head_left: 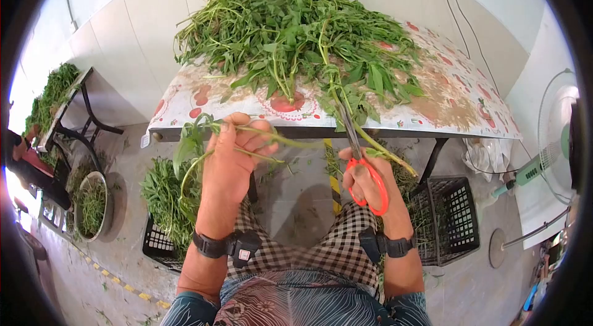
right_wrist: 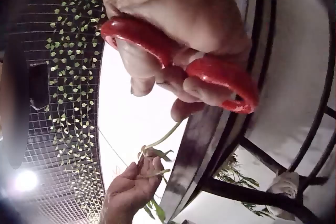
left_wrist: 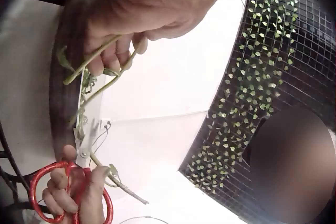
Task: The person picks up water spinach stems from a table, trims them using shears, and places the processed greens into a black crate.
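My left hand (head_left: pixel 227 162) is in front of the table edge, pinching a few green leafy stems (head_left: pixel 287 140) between thumb and fingers; their leaves hang off to its left. In my right hand (head_left: pixel 374 181) are scissors with red handles (right_wrist: pixel 220 74), fingers and thumb through the loops. The metal blades (head_left: pixel 349 125) point away from me, over the table's front edge. A thick stem (head_left: pixel 390 152) overlaps the blades in the head view and sticks out past the edge. Beyond lies a large heap of leafy greens (head_left: pixel 278 29) on the table.
The table has a patterned cloth (head_left: pixel 460 88). Below it stand a crate (head_left: pixel 162 241) heaped with greens on the left and a black crate (head_left: pixel 454 221) on the right. A fan (head_left: pixel 540 165) is at far right; a basin (head_left: pixel 105 215) and another person (head_left: pixel 34 168) are at left.
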A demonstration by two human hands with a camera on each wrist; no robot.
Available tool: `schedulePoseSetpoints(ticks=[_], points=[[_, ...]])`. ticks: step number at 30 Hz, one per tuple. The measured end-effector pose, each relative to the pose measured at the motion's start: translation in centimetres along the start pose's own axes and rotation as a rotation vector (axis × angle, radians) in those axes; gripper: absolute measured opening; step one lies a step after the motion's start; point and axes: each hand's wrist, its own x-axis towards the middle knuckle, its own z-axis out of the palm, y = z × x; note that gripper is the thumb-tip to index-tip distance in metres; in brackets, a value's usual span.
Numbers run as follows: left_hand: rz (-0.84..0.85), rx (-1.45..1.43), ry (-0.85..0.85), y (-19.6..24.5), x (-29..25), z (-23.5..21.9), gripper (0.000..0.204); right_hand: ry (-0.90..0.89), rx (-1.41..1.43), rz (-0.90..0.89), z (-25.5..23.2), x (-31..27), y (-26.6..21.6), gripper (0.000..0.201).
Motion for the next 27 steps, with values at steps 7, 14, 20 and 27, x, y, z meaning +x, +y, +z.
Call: schedulePoseSetpoints(ticks=[7, 14, 20, 27], points=[[-0.039, -0.077, 0.108, 1.0, 0.2, 0.1, 0.02, 0.048, 0.231, -0.099, -2.0, -4.0, -0.3, 0.056], [-0.189, -0.141, -0.096, -0.4, 1.7, -0.5, 0.016, 0.616, 0.309, -0.441, -2.0, -2.7, 1.7, 0.038], [-0.28, -0.039, -0.229, -2.1, 3.1, 2.7, 0.025, 0.813, 0.316, -0.512, -2.0, -0.4, -2.3, 0.034], [-0.309, 0.004, -0.287, -3.1, 3.6, 4.2, 0.023, 0.819, 0.355, -0.347, -2.8, -1.0, 1.6, 0.027]])
